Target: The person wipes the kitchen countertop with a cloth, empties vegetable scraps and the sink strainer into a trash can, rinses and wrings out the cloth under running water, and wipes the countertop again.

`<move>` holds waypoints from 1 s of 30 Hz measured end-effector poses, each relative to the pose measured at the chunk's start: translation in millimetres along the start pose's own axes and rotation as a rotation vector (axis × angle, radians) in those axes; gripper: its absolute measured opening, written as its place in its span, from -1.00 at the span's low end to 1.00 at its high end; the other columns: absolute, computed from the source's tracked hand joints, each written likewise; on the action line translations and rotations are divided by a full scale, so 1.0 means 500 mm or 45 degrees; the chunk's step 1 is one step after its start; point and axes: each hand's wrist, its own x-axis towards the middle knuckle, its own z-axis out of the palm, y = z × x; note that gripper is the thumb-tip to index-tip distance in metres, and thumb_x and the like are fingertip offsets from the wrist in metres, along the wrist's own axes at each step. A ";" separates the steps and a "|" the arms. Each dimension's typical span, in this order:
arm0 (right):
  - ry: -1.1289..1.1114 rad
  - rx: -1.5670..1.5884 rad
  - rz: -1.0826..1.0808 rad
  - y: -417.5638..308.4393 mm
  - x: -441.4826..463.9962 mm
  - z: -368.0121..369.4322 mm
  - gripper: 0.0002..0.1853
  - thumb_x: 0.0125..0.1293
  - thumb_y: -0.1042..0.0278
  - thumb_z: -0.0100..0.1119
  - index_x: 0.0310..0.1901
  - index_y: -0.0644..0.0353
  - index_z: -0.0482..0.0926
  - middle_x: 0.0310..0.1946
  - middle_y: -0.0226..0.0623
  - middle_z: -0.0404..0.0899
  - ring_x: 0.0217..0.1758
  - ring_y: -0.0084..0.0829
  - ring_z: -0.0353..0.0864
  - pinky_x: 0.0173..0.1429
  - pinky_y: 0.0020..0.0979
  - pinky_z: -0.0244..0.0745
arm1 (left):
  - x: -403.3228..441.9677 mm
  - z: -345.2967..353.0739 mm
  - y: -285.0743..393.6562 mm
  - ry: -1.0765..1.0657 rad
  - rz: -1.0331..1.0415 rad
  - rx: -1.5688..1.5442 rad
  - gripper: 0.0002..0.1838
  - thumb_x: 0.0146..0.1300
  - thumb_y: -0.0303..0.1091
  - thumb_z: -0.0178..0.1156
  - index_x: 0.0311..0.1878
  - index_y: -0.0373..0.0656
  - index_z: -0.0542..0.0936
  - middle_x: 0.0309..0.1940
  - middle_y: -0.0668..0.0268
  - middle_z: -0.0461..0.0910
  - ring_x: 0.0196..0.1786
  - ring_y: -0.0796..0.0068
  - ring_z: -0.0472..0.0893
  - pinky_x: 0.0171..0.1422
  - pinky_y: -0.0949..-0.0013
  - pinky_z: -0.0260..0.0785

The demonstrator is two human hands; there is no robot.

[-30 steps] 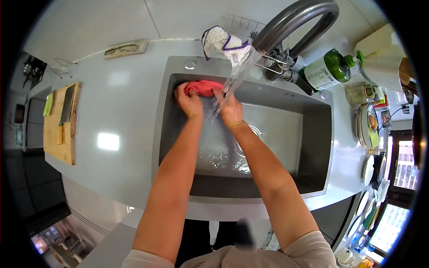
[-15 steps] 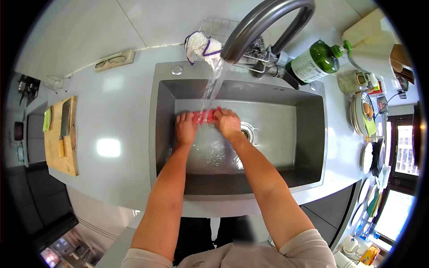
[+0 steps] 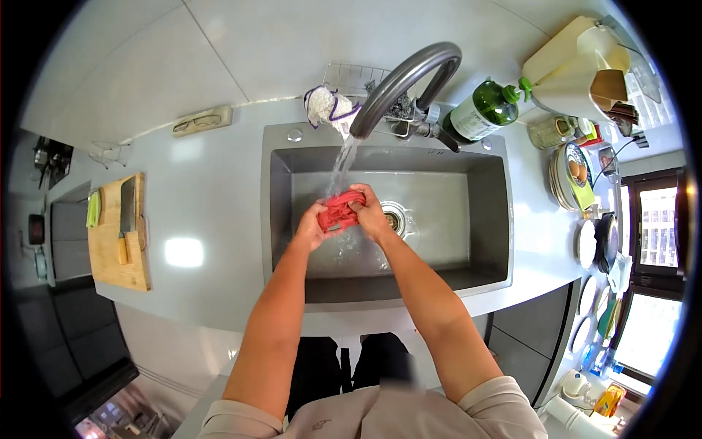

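A bunched, wet red cloth [image 3: 341, 211] is held up between my two hands over the left half of the grey sink [image 3: 446, 212]. My left hand [image 3: 312, 225] grips its left end, fingers curled around it. At the other end my right hand [image 3: 371, 214] has its thumb on top and fingers wrapped behind. From the dark curved faucet [image 3: 409, 77] a stream of water [image 3: 341, 164] falls onto the cloth. Just right of my right hand lies the round drain [image 3: 393, 218].
Behind the sink are a wire rack [image 3: 358, 77] with a white cloth [image 3: 327, 107] and a green pump bottle [image 3: 482, 111]. A cutting board [image 3: 110, 252] bearing a knife [image 3: 127, 208] lies on the left. Stacked plates [image 3: 561, 179] stand at the right.
Both hands have lifted the red cloth off the sink bottom and drawn closer together. The cloth, stretched out before, is now bunched. The camera view has shifted a little.
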 end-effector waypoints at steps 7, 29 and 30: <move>0.073 -0.789 -0.830 -0.109 -0.079 0.096 -0.79 0.61 0.38 0.05 0.14 0.21 0.57 -0.12 -0.02 0.71 -0.10 0.05 0.75 0.13 -0.11 0.65 | 0.068 0.025 0.032 0.058 0.220 -0.225 -0.83 0.61 -0.20 0.13 0.03 -0.05 0.60 -0.25 0.30 0.68 -0.19 0.34 0.70 -0.18 0.24 0.60; -0.097 -1.831 -0.389 0.037 0.002 -0.007 -0.42 0.27 0.26 0.40 0.34 -0.04 0.53 0.45 -0.19 0.45 0.50 -0.03 0.39 0.49 -0.05 0.44 | 0.075 -0.058 -0.007 0.354 0.734 2.531 -0.35 0.15 -0.27 0.45 0.36 -0.06 0.58 0.50 0.21 0.44 0.57 0.06 0.35 0.53 -0.01 0.30; -0.053 -1.774 -0.319 0.091 0.016 -0.019 -0.43 0.25 0.26 0.42 0.31 -0.02 0.54 0.38 -0.18 0.51 0.43 -0.03 0.47 0.45 -0.07 0.48 | 0.073 -0.057 -0.007 0.333 0.586 2.545 -0.35 0.15 -0.26 0.45 0.36 -0.10 0.58 0.44 0.18 0.51 0.52 0.05 0.43 0.51 0.00 0.33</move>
